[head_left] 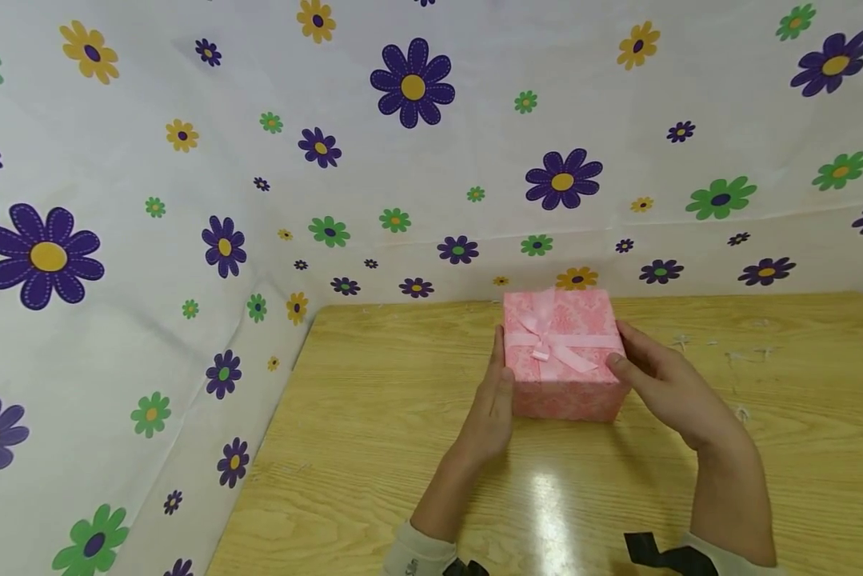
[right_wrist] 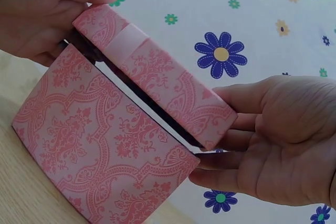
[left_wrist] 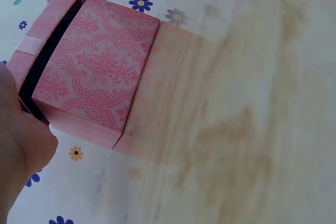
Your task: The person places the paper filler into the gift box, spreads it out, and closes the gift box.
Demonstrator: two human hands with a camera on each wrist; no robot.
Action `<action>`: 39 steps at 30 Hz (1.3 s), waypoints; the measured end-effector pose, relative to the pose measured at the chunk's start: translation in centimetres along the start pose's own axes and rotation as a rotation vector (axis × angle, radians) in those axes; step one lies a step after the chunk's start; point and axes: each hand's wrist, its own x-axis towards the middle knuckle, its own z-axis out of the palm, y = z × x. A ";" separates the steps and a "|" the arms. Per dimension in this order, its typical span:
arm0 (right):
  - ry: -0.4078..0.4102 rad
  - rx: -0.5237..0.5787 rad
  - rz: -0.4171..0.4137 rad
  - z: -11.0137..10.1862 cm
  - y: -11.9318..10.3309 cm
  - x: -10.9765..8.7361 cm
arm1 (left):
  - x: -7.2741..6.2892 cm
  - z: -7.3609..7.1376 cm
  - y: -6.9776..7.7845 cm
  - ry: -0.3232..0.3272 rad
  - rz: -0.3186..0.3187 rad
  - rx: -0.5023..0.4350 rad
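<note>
A pink patterned gift box lid (head_left: 582,316) with a pale pink ribbon bow (head_left: 541,346) is held between both hands. My left hand (head_left: 490,412) grips its left side, thumb at the near corner. On the opposite side my right hand (head_left: 679,392) holds the lid, and its lower fingers reach down beside the box base (right_wrist: 105,145). Both wrist views show a dark gap between the raised lid and the base, wider in the left wrist view. The base, in the same pink pattern, stands upright on the table. Its inside is hidden.
The wooden table (head_left: 373,416) meets a white flowered cloth (head_left: 474,144) behind and on the left, close beyond the box. Small whitish scraps (head_left: 744,356) lie on the tabletop to the right. Black straps (head_left: 672,556) hang at the wrists.
</note>
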 end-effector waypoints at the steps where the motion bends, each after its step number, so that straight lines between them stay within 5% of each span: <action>1: -0.004 0.004 -0.003 0.0 0.1 0.0 | 0.0 0.0 0.0 -0.004 -0.001 -0.009; 39: -0.008 -0.105 0.016 1.2 1.9 1.4 | 0.0 0.7 -2.4 -0.039 -0.126 -0.042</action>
